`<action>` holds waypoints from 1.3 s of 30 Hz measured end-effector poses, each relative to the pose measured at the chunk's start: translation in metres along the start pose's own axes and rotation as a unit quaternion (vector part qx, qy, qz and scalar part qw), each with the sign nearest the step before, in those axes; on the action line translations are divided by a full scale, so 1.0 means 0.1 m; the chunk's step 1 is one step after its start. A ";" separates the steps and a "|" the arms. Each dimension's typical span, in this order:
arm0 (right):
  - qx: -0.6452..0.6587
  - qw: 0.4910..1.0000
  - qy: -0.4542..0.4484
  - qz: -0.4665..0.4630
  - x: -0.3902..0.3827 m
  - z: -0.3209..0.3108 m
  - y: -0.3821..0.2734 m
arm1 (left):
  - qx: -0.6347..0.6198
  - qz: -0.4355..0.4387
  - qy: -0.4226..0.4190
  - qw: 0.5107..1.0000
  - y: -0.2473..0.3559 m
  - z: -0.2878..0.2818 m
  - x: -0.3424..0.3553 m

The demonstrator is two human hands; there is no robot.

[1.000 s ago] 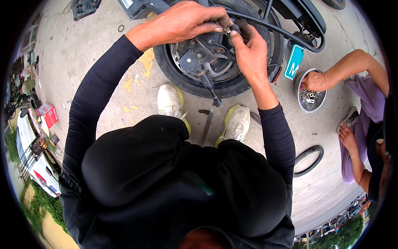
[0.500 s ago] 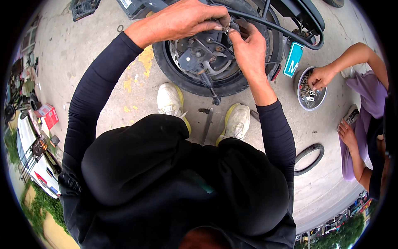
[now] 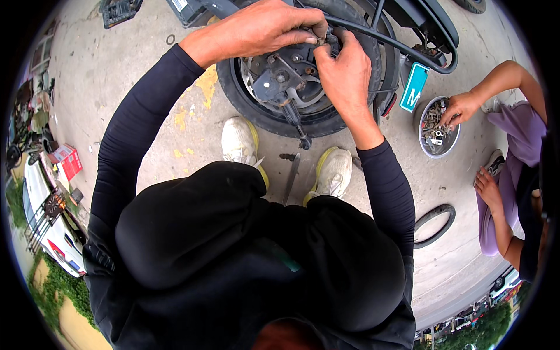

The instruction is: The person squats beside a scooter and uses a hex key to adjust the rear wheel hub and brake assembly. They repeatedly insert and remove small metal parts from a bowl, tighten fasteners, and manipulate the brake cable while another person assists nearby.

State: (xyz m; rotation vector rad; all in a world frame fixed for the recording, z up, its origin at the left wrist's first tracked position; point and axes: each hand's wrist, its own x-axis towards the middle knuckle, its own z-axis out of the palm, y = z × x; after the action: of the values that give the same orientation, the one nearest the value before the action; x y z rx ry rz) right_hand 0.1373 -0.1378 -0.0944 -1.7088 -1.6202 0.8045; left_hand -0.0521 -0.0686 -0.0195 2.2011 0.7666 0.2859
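Note:
A dark rear wheel [image 3: 356,106] with a hub and brake assembly [image 3: 279,74] fills the top middle, under a black tubular frame [image 3: 433,58]. My left hand [image 3: 262,29] reaches in from the left, fingers pinched on a small dirty metal fitting [image 3: 325,37] at the top of the assembly. My right hand [image 3: 344,79] is closed around the same fitting from the right, thumb on the near side and fingertips mostly hidden behind it. A strut [image 3: 294,119] points down from the hub toward my white shoes.
A co-worker [image 3: 513,140] at right fingers small hardware in a metal bowl [image 3: 440,146]. A teal plate [image 3: 415,86] hangs nearby. A loose tyre [image 3: 443,224] and a long metal tool [image 3: 291,178] lie on the concrete. Left are a red box [image 3: 65,157] and a white car [image 3: 61,245].
My right hand has shifted slightly left and its thumb has moved in; my left hand stays nearly in place. The co-worker's hand moved about within the bowl.

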 end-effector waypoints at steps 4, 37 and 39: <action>0.000 1.000 -0.008 0.014 0.01 -0.01 -0.03 | -0.013 -0.012 0.000 1.000 0.00 -0.01 0.01; 0.141 0.989 -0.003 0.040 0.00 0.01 0.16 | 0.077 -0.037 0.095 0.992 0.11 0.08 -0.08; 0.139 0.989 -0.006 0.042 0.00 0.00 0.16 | 0.078 -0.092 0.087 0.989 0.16 0.08 -0.10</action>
State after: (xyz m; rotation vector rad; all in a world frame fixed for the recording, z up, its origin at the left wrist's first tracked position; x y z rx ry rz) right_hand 0.1475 -0.1385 -0.1069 -1.5827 -1.3773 1.0323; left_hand -0.0497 -0.0878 -0.0133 2.2509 1.1157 0.3374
